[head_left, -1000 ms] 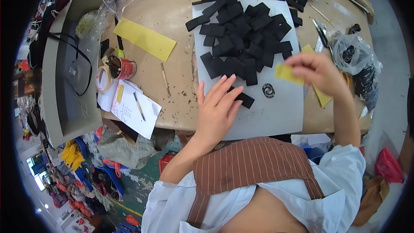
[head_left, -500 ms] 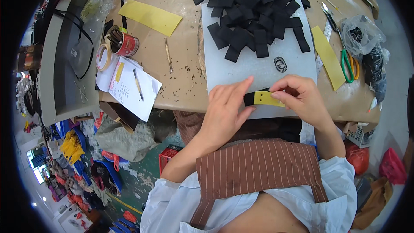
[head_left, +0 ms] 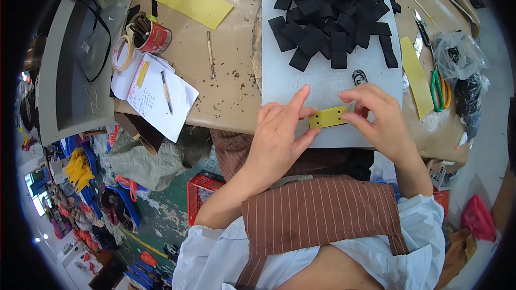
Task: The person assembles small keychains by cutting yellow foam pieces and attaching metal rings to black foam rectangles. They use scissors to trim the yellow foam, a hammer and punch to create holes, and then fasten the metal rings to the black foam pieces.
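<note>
A small yellow strip with dark holes near its ends point(head_left: 328, 117) is over the pale board, between my two hands. A thin dark edge shows below it; whether the black band is still under it I cannot tell. My left hand point(head_left: 277, 134) grips the strip's left end by its upper and lower edges, with the index finger stretched away. My right hand point(head_left: 384, 121) is at the other end, thumb by the strip's edge and index finger apart from it. Farther off on the board lies a heap of black fabric bands point(head_left: 333, 16). Black rings point(head_left: 359, 77) lie just beyond my right hand.
The pale board point(head_left: 290, 86) covers the table's middle. At right are a yellow sheet point(head_left: 416, 78), green-and-orange-handled scissors point(head_left: 438, 91) and plastic bags point(head_left: 462, 56). At left are a punch-like rod point(head_left: 210, 56), a red tin point(head_left: 158, 39), a tape roll point(head_left: 122, 53) and an open notebook point(head_left: 164, 104).
The yellow strip has moved slightly left and now covers the black end that showed at its left. My left fingers have closed on it; my right fingers have spread off its right end.
</note>
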The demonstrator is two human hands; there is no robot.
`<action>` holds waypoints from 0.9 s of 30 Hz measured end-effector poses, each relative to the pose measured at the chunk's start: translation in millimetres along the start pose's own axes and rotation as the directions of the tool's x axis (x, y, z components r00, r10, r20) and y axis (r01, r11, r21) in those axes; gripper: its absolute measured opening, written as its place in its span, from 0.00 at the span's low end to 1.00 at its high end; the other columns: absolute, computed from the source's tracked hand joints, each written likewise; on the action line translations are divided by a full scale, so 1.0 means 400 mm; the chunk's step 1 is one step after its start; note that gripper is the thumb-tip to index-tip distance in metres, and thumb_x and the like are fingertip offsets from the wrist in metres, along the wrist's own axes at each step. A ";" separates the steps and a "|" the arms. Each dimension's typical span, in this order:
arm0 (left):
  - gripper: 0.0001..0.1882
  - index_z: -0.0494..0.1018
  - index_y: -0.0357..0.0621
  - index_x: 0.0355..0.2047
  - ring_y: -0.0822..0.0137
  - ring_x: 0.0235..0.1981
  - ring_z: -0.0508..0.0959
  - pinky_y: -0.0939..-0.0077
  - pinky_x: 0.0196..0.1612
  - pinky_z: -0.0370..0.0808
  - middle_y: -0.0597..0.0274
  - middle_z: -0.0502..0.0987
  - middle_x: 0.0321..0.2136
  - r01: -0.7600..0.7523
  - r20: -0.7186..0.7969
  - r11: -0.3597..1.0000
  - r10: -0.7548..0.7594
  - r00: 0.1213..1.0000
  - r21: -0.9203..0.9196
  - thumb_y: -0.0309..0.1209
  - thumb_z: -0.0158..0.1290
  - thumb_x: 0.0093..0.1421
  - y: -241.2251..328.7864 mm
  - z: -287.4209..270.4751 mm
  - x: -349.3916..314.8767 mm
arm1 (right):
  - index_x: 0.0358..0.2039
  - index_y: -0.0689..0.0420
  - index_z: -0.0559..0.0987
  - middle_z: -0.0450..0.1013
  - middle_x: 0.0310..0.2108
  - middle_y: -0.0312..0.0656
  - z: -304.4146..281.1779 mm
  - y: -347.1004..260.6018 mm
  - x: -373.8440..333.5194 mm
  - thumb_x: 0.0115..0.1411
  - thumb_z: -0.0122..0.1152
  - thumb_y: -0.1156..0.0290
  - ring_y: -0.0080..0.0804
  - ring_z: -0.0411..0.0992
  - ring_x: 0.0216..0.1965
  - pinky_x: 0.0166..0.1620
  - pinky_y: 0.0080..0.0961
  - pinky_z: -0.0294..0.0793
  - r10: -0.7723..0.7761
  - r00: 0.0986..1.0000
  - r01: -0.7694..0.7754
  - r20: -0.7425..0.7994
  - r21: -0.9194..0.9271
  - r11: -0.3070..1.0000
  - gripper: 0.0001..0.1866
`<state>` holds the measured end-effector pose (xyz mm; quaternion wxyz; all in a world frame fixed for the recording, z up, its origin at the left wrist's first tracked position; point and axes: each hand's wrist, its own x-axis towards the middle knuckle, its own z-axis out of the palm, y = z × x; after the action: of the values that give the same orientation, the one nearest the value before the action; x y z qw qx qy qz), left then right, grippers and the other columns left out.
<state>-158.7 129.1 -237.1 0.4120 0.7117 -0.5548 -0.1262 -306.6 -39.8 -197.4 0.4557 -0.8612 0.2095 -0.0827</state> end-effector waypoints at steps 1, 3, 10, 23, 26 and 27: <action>0.43 0.59 0.41 0.61 0.67 0.35 0.76 0.66 0.50 0.65 0.66 0.81 0.37 0.005 0.008 1.000 -0.005 1.000 0.000 0.26 0.67 0.46 0.000 -0.001 0.000 | 0.44 0.58 0.78 0.75 0.35 0.42 -0.007 -0.003 -0.010 0.48 0.66 0.80 0.34 0.73 0.31 0.33 0.26 0.73 -0.030 0.999 0.030 -0.014 -0.016 0.999 0.20; 0.43 0.59 0.41 0.61 0.67 0.35 0.76 0.66 0.50 0.65 0.66 0.81 0.37 0.012 0.017 1.000 -0.012 1.000 0.001 0.26 0.67 0.46 0.000 -0.002 0.001 | 0.47 0.57 0.76 0.75 0.36 0.42 -0.002 0.006 -0.027 0.46 0.67 0.80 0.35 0.73 0.34 0.36 0.28 0.73 -0.097 0.995 0.095 -0.036 -0.073 0.993 0.24; 0.42 0.60 0.40 0.61 0.66 0.35 0.77 0.66 0.50 0.66 0.66 0.81 0.37 0.003 0.036 1.000 -0.003 0.999 -0.001 0.26 0.67 0.46 -0.004 -0.004 0.005 | 0.42 0.56 0.78 0.75 0.40 0.41 0.026 0.041 -0.037 0.44 0.70 0.79 0.39 0.72 0.36 0.40 0.31 0.72 -0.231 0.966 0.208 -0.118 -0.176 0.962 0.22; 0.41 0.62 0.41 0.60 0.66 0.36 0.76 0.68 0.51 0.65 0.68 0.82 0.38 0.027 0.071 1.000 -0.028 0.997 0.013 0.26 0.67 0.45 -0.002 -0.012 0.007 | 0.37 0.57 0.79 0.75 0.39 0.40 0.044 0.058 -0.043 0.42 0.70 0.78 0.39 0.71 0.35 0.38 0.31 0.72 -0.311 0.943 0.284 -0.118 -0.204 0.937 0.18; 0.41 0.62 0.41 0.60 0.66 0.37 0.76 0.68 0.50 0.66 0.66 0.81 0.41 0.000 0.080 1.000 -0.002 0.997 0.027 0.26 0.68 0.45 -0.003 -0.014 0.010 | 0.39 0.57 0.78 0.75 0.38 0.41 0.040 0.055 -0.044 0.42 0.70 0.78 0.39 0.72 0.36 0.39 0.31 0.72 -0.304 0.946 0.278 -0.115 -0.198 0.940 0.20; 0.42 0.62 0.41 0.60 0.66 0.37 0.76 0.69 0.50 0.66 0.65 0.81 0.42 0.028 0.066 1.000 -0.028 0.997 0.002 0.26 0.68 0.45 -0.002 -0.015 0.008 | 0.40 0.57 0.78 0.75 0.38 0.41 0.041 0.060 -0.046 0.42 0.70 0.78 0.40 0.72 0.36 0.39 0.31 0.72 -0.313 0.943 0.288 -0.113 -0.193 0.938 0.21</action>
<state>-153.3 128.9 -233.2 0.3912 0.7152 -0.5581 -0.1550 -324.4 -31.5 -225.4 0.3448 -0.9114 0.1133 -0.1938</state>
